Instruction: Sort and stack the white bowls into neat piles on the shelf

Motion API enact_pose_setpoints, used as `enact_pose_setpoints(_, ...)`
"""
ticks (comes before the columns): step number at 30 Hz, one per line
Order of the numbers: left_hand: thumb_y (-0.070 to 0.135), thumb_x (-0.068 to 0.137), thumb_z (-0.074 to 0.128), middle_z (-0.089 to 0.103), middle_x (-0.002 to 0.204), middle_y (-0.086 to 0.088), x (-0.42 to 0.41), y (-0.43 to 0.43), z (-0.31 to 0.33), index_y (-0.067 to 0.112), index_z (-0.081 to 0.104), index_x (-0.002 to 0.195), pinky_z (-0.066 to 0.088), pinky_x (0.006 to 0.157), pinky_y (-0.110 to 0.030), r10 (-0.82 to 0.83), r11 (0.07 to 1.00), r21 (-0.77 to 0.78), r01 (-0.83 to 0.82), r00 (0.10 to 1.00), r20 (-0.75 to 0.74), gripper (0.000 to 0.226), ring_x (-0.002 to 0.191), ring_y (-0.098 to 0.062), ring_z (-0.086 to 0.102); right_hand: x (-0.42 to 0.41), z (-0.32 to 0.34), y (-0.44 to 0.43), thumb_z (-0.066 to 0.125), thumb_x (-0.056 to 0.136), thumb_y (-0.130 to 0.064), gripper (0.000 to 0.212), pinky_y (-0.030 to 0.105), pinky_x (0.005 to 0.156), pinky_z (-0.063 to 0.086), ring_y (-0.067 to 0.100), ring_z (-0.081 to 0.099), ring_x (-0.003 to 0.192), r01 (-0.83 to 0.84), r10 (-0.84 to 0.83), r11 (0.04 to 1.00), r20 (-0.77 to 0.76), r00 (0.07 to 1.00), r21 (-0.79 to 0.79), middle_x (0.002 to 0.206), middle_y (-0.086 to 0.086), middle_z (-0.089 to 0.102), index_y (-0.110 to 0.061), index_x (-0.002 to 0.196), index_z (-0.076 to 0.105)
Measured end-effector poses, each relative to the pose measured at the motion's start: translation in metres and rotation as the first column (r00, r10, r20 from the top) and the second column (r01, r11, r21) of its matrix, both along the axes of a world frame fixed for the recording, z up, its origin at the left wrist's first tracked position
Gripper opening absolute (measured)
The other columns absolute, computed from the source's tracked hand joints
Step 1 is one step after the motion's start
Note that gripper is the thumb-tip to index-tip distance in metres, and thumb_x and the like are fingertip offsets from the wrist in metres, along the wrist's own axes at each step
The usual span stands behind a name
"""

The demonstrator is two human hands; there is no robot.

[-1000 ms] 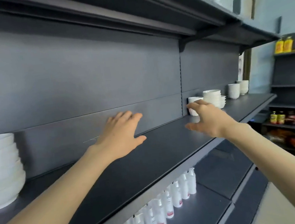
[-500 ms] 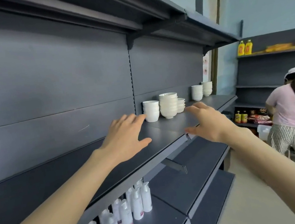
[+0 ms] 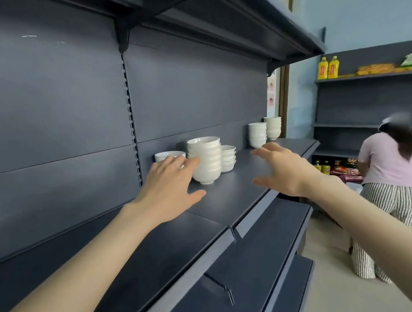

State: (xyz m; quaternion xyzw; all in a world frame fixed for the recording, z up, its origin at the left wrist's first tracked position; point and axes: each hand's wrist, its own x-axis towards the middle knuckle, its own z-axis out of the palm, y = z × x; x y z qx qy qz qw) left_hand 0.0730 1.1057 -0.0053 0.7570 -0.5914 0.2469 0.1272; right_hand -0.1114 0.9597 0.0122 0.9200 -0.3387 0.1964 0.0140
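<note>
A tall stack of white bowls [image 3: 206,159] stands on the dark shelf [image 3: 234,196]. Behind my left hand sits a lower white stack [image 3: 169,156], partly hidden. A short stack of smaller bowls [image 3: 228,157] is just right of the tall one. Two more white stacks [image 3: 258,134] [image 3: 273,126] stand farther along the shelf. My left hand [image 3: 170,190] hovers with fingers spread, its fingertips at the tall stack's left side. My right hand [image 3: 285,171] is spread open to the right of that stack, holding nothing.
An upper shelf [image 3: 273,22] overhangs the bowls. Lower shelves [image 3: 267,258] jut out beneath. A person in a pink top [image 3: 394,166] bends at a far rack of bottles and packets [image 3: 330,68] on the right.
The view has moved right along the shelf. Both open hands have come closer to the bowl stacks, and the left fingertips have reached the tall stack.
</note>
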Motion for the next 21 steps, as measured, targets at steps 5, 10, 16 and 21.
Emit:
enact_pose_setpoints(5, 0.054, 0.086, 0.057, 0.051, 0.133, 0.0, 0.042, -0.088, 0.005, 0.02, 0.044, 0.133, 0.035, 0.098, -0.036, 0.03, 0.999, -0.025, -0.033, 0.996, -0.089, 0.06, 0.122, -0.023, 0.044, 0.04, 0.0, -0.085, 0.062, 0.089, -0.036, 0.065, 0.041, 0.096, 0.043, 0.029, 0.044, 0.125, -0.028, 0.028, 1.0, 0.025, 0.999, 0.0, 0.145, 0.002, 0.036, -0.02, 0.145, 0.033)
enact_pose_setpoints(10, 0.051, 0.087, 0.058, 0.049, 0.135, 0.003, 0.072, -0.158, -0.001, 0.024, 0.038, 0.14, 0.033, 0.1, -0.035, 0.071, 0.997, -0.019, -0.075, 0.987, -0.142, 0.062, 0.124, -0.02, 0.042, 0.081, -0.013, -0.164, 0.063, 0.089, -0.036, 0.066, 0.042, 0.099, 0.042, 0.029, 0.043, 0.127, -0.094, 0.093, 0.994, 0.027, 0.995, 0.063, 0.145, 0.004, 0.037, -0.018, 0.144, 0.033)
enact_pose_setpoints(16, 0.056, 0.084, 0.061, 0.049, 0.134, 0.002, 0.1, -0.227, -0.021, 0.022, 0.037, 0.142, 0.035, 0.097, -0.032, 0.162, 0.975, -0.097, -0.199, 0.939, -0.303, 0.071, 0.125, -0.019, 0.043, 0.139, -0.034, -0.25, 0.064, 0.086, -0.04, 0.07, 0.044, 0.103, 0.039, 0.028, 0.042, 0.127, -0.282, 0.273, 0.943, 0.075, 0.959, 0.178, 0.146, 0.002, 0.037, -0.023, 0.145, 0.031)
enact_pose_setpoints(21, 0.059, 0.079, 0.064, 0.039, 0.147, 0.002, 0.114, -0.274, -0.015, 0.017, 0.031, 0.146, 0.031, 0.104, -0.029, 0.219, 0.916, -0.2, -0.348, 0.851, -0.478, 0.086, 0.136, -0.016, 0.036, 0.181, -0.049, -0.316, 0.073, 0.078, -0.043, 0.077, 0.042, 0.098, 0.045, 0.024, 0.049, 0.118, -0.474, 0.441, 0.811, 0.174, 0.881, 0.344, 0.132, -0.001, 0.047, -0.019, 0.14, 0.032)
